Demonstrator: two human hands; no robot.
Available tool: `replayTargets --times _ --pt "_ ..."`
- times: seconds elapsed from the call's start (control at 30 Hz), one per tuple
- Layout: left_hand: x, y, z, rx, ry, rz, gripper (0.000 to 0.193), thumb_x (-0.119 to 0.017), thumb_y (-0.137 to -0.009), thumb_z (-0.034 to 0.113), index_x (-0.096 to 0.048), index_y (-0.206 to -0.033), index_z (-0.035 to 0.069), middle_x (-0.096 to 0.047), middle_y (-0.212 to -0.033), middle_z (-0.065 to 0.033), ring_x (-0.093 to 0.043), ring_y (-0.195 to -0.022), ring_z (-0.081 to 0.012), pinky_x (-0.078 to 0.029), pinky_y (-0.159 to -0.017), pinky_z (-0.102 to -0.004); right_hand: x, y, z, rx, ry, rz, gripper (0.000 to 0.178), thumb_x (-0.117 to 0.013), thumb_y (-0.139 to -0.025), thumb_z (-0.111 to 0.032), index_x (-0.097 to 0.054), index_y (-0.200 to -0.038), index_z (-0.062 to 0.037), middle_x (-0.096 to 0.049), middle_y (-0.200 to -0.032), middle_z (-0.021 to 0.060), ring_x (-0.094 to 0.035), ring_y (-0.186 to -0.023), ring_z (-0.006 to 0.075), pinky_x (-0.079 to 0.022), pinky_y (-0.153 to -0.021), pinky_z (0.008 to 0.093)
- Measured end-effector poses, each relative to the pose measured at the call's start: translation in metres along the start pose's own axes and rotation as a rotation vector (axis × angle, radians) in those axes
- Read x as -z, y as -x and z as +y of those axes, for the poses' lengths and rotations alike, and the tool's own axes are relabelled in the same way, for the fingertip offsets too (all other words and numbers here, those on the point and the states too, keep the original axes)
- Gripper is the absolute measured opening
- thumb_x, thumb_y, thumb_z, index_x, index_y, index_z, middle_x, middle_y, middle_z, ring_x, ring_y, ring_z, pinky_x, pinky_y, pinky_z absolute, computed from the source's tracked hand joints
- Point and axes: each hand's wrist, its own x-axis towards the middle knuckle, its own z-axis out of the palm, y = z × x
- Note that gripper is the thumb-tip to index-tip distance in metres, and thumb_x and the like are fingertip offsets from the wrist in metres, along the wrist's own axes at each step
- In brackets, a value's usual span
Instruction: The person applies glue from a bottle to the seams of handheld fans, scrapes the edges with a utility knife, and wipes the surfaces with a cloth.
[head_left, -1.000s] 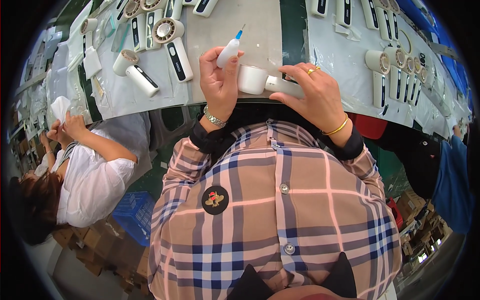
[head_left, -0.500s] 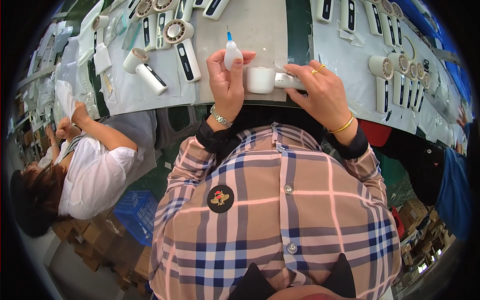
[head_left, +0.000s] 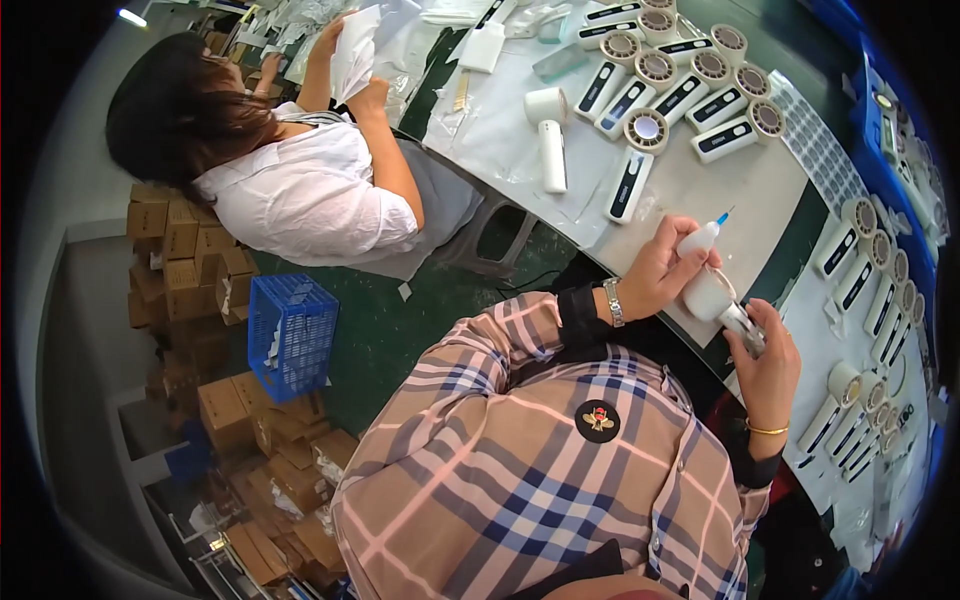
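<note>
My left hand [head_left: 655, 270] is closed round a small white squeeze bottle [head_left: 697, 241], which has a blue needle tip pointing up and to the right. My right hand [head_left: 770, 352] grips the handle of a white handheld fan [head_left: 706, 296] just below and beside the bottle. The fan's round head faces my left hand, and the left fingers are right at its rim; whether they touch it I cannot tell. Past my hands on the table lies a finished-looking fan [head_left: 628, 186] with a dark strip on its handle, and a white fan [head_left: 552, 155] lies further left.
Several fans [head_left: 700, 95] lie in a group at the far side, beside a sheet of round stickers [head_left: 820, 140]. More fans [head_left: 850, 410] stand in rows on the right. To the left a co-worker [head_left: 310, 190] in white handles white material; a blue crate [head_left: 292, 335] and cardboard boxes sit on the floor.
The view has swung left and tilted, so table and hands now appear further right. Both hands keep their holds. The fan now slants in the picture.
</note>
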Motion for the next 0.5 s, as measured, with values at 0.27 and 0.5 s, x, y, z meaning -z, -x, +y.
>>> replayTargets --times 0.27,0.5 --pt "-0.006 0.003 -0.005 0.003 0.11 -0.017 0.026 -0.051 -0.109 0.012 -0.037 -0.13 0.006 -0.065 -0.112 -0.015 -0.068 -0.106 -0.0204 -0.056 -0.096 -0.0363 -0.006 0.008 0.002 -0.007 0.006 -0.063 0.062 -0.081 -0.076 -0.005 -0.061 -0.135 -0.01 -0.071 -0.117 0.0097 -0.07 -0.102 0.032 -0.056 -0.083 0.039" --pt "-0.007 -0.002 0.0 -0.017 0.02 0.046 0.025 -0.051 -0.109 0.012 -0.038 -0.129 0.005 -0.067 -0.114 -0.0152 -0.068 -0.11 -0.0202 -0.056 -0.095 -0.0349 -0.03 0.0 -0.002 0.062 0.133 0.246 0.049 -0.078 -0.079 -0.004 -0.065 -0.126 -0.0101 -0.068 -0.122 0.0085 -0.069 -0.1 0.033 -0.056 -0.08 0.04"
